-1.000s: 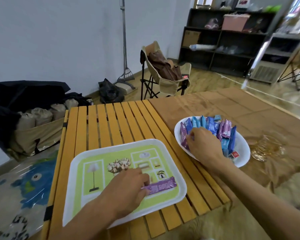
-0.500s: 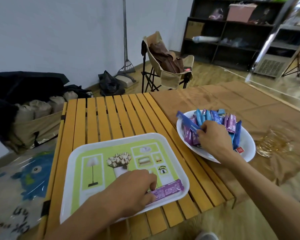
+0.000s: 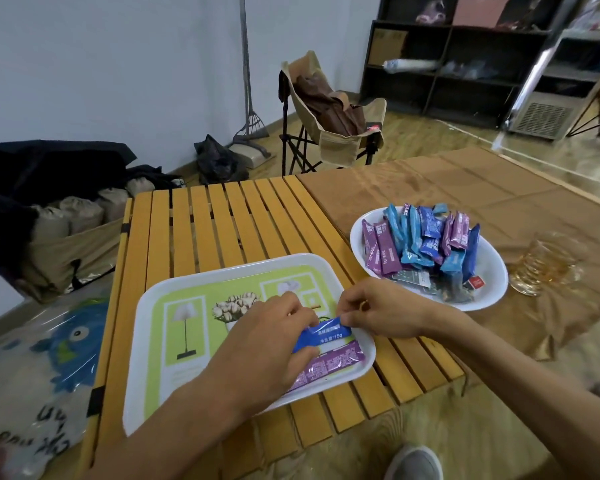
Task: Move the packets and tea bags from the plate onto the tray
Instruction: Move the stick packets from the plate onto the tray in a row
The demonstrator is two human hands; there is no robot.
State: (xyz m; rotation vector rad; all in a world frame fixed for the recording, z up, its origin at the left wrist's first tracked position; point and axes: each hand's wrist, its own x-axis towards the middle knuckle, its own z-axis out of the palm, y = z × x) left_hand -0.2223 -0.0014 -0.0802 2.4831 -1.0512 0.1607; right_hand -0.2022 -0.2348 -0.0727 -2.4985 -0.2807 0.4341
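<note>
The slatted yellow wooden counter (image 3: 222, 220) carries the white rectangular plastic tray with a green printed picture (image 3: 160, 323) at its near edge, and the tray's near right corner sits close to that edge, so a careless push there could tip it off. The round white plate (image 3: 489, 289), on the brown cloth to the right, holds a loose heap of blue and purple packets (image 3: 426, 240) over flat tea bags (image 3: 412, 279); grabbing from that pile could spill some. Above the tray's right side, the left hand (image 3: 267, 344) and right hand (image 3: 385, 311) each pinch an end of a blue foil packet (image 3: 326, 334); if either grip lets go early, it may land on the purple foil packet (image 3: 329, 363) beside the rim.
</note>
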